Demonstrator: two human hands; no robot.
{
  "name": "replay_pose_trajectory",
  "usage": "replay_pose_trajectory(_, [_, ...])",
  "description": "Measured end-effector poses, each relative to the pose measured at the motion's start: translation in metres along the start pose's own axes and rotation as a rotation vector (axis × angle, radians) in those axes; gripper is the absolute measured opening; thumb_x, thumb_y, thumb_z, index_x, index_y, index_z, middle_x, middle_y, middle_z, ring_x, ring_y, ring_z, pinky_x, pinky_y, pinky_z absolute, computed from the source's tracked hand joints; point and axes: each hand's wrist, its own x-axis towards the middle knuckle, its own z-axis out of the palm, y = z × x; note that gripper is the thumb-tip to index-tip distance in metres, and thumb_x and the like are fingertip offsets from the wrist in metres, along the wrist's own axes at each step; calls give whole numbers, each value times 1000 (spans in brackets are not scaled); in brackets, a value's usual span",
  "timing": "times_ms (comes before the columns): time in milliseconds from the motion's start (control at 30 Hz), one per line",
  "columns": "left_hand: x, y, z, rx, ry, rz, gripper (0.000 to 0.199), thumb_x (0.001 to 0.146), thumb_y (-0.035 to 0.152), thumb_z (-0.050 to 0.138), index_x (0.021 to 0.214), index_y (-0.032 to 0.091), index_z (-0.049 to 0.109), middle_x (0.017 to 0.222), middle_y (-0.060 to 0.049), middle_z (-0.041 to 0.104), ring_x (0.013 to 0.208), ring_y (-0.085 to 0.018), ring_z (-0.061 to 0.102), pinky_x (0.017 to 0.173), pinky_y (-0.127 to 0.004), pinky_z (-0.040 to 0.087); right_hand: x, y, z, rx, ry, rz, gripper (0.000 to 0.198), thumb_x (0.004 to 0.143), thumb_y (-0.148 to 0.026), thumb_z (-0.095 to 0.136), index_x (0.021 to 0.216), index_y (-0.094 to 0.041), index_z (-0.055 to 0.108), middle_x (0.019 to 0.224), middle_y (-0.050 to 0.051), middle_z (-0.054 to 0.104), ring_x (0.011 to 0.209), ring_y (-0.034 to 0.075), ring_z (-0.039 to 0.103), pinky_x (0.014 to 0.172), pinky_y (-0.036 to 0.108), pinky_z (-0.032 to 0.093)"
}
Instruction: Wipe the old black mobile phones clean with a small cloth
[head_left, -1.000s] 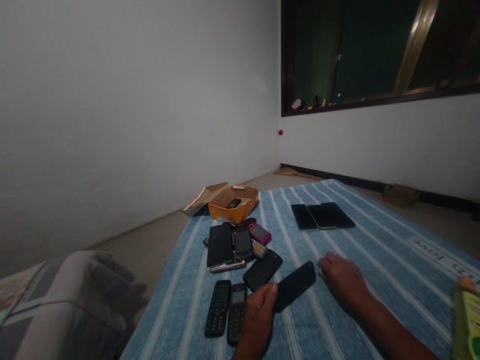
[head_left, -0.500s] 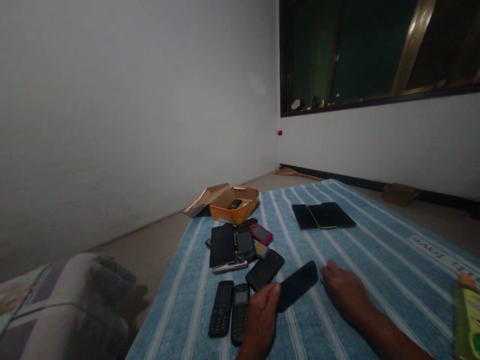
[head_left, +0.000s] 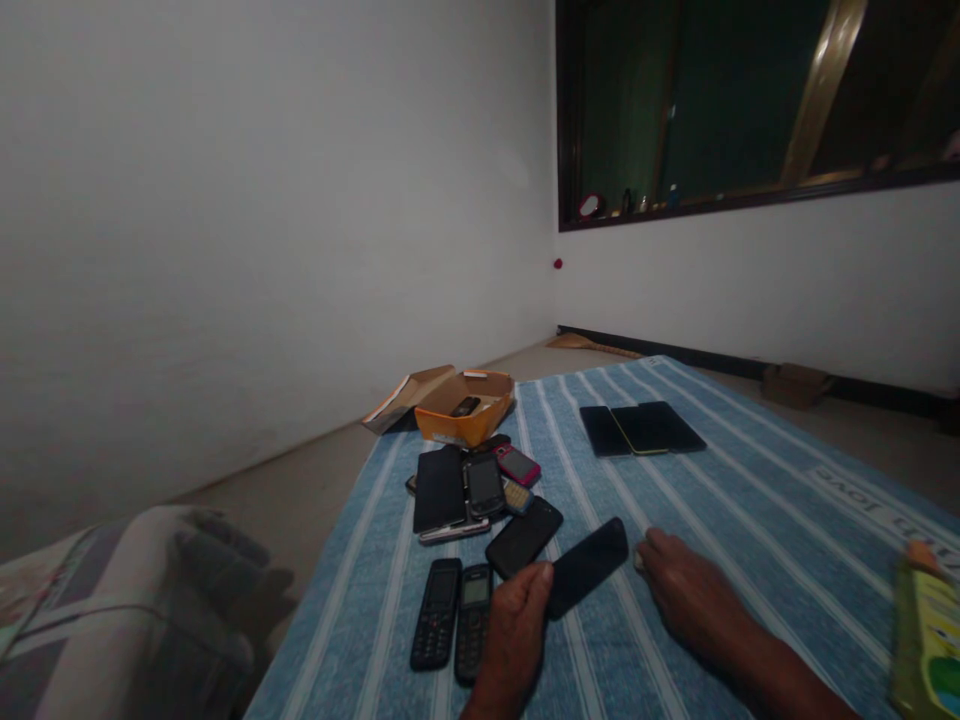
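Here, left hand [head_left: 517, 625] grips phone [head_left: 586, 566] (tilted)

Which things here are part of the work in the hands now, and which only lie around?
In hand: left hand holds a black smartphone; right hand rests on the striped cloth.

Lying about: phone pile, two keypad phones, three dark phones, orange box.

place: home room | signs: striped bed sheet [head_left: 720, 500] — dark window [head_left: 750, 100] — bare walls [head_left: 262, 200]
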Motion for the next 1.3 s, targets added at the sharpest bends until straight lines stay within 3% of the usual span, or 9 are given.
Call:
replay_pose_trajectory(200, [0,1,-1,17,9,-4,49,83,61,47,67,17,61,68,-1,55,71,-20,50,69,-30,41,4,9,6,83,90,-5,34,92,-9,31,89,-17,64,89,9,61,74,20,61,67,30,48])
replay_pose_trajectory(400, [0,-3,0,20,5,3,52,83,64,46,68,17,61,67,-1,56,71,-19,51,67,-29,40,9,-7,-4,240,494,-218,41,93,-13,36,131,-19,52,122,14,61,113,25,59,93,39,51])
replay_pose_trajectory(500, [0,-4,0,21,0,13,53,85,63,45,70,16,63,68,-1,56,70,-18,50,66,-28,40,16,-23,-6,214,582,-360,47,91,-9,38,136,-17,48,125,14,62,115,26,58,95,44,51])
replay_pose_trajectory(767, [1,-5,0,31,-23,73,50,87,59,45,69,16,62,69,-2,60,69,-18,52,66,-27,42,33,-70,-13,176,481,-554,35,89,-6,41,119,-12,57,114,14,64,102,27,54,86,44,46])
replay_pose_trajectory(900, [-2,-7,-1,65,-35,103,50,89,58,44,72,15,64,72,-4,63,71,-19,55,67,-27,43,38,-86,-16,248,373,-536,17,85,-5,49,94,-15,60,95,8,62,90,24,50,82,40,41])
replay_pose_trajectory(1033, [-4,-6,1,94,-44,118,49,90,56,44,72,16,66,72,-4,64,70,-18,56,67,-26,43,39,-86,-12,209,325,-476,16,81,-4,55,73,-18,54,76,3,55,77,21,45,74,37,37])
replay_pose_trajectory(1300, [-6,-1,1,105,-54,121,46,91,52,44,74,16,67,73,-4,65,70,-18,56,67,-26,44,39,-61,-8,205,359,-405,17,81,-4,52,72,-18,56,77,5,55,77,21,45,72,37,38])
